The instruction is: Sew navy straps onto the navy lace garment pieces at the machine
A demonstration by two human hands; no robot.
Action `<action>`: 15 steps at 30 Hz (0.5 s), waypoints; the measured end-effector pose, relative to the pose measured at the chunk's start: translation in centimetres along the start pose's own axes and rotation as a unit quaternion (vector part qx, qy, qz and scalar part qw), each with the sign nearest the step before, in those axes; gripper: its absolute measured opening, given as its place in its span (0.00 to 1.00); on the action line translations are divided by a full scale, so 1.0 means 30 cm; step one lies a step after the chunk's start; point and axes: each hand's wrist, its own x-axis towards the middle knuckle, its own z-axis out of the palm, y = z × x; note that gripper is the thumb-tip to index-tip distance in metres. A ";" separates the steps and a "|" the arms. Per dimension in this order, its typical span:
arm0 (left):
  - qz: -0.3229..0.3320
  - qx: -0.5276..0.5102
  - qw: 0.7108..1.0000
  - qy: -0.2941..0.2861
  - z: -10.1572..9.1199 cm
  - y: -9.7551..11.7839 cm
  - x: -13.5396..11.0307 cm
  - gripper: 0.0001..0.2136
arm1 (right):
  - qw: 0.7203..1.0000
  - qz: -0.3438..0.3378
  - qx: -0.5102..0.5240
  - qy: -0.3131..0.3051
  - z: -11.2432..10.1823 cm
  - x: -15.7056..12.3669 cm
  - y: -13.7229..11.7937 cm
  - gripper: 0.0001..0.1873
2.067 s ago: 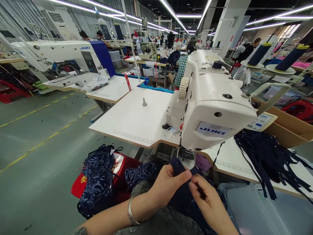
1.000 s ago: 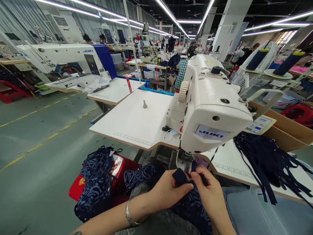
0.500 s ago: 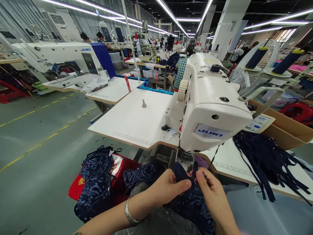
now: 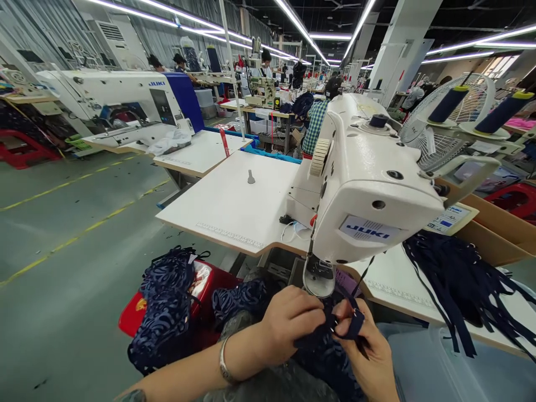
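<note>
Just below the sewing machine (image 4: 372,195), my left hand (image 4: 291,321) is closed on the edge of a dark navy patterned garment (image 4: 330,363). A bracelet circles that wrist. My right hand (image 4: 366,346) pinches a navy strap (image 4: 355,321), which bends in a loop over the fingers. Small shiny bits show between the two hands, too small to make out. The rest of the garment hangs down over my lap. Both hands are in front of the machine's round metal plate (image 4: 319,280), apart from the needle area.
On the left, a red stool (image 4: 132,318) bears more navy patterned garments (image 4: 165,307). Many navy straps (image 4: 452,273) lie on the white table (image 4: 226,195) at right, beside a cardboard box (image 4: 498,223). A translucent bin (image 4: 452,363) stands below. Two thread cones (image 4: 450,103) are behind.
My left hand has turned over, its knuckles now upward, and the fabric has dropped from the machine's plate. The strap in my right hand has gone from upright to looped.
</note>
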 end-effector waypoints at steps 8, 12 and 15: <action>0.126 0.097 0.987 0.015 -0.020 -0.002 0.011 0.11 | 0.997 -0.074 -0.016 0.003 0.008 0.001 -0.013 0.07; 0.126 0.094 0.988 -0.005 -0.023 0.002 0.006 0.11 | 0.996 -0.090 -0.028 0.006 0.010 0.001 -0.016 0.09; 0.118 0.090 0.989 -0.027 -0.026 0.004 0.001 0.13 | 0.994 -0.095 -0.052 0.009 0.009 0.001 -0.016 0.09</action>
